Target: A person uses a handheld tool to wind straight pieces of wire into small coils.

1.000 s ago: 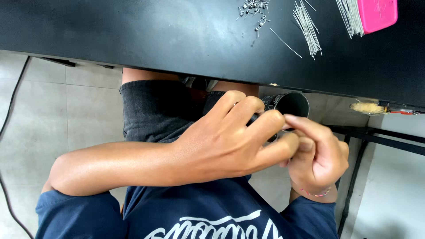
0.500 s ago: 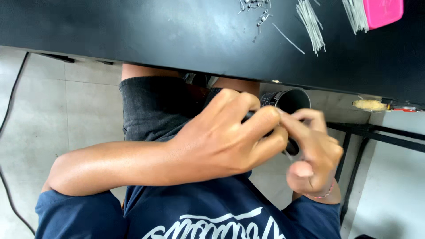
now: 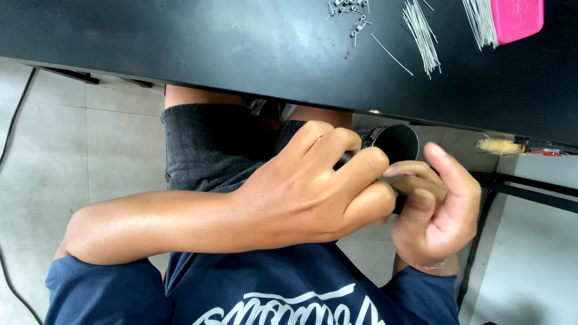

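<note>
Left hand (image 3: 307,192) is sitting mid-frame, fingers curled tight round a black cylindrical tube (image 3: 394,144), gripping it from the left side. Only the tube's open round end is showing, just right of centre, right below the front edge of the black table (image 3: 180,48); the rest is hidden under the knuckles, so can't tell how long it is. Right hand (image 3: 436,213) is sitting lower right, touching the left hand's fingertips. Its thumb and middle fingers are bent in narrow, pinching at a small dark part by the tube's lower rim; too small to tell what that part is. Its index finger is sticking up, loose, not touching anything.

Both hands are working below table level, over the lap: grey shorts (image 3: 205,144) upper-left of the hands, navy shirt (image 3: 271,295) w/ white lettering along the bottom of frame. Left forearm is crossing the frame from lower left to centre.

On the table, top of frame: bundle of thin silver wires (image 3: 421,33) fanning out top centre-right, one stray wire just left of it, a scatter of small metal bits (image 3: 349,12) at top centre, & a pink flat object (image 3: 518,18) in the top right corner lying on a second wire bundle. Grey floor tiles (image 3: 78,138) are showing at left, w/ a thin dark cable (image 3: 15,114) running down the left edge.
</note>
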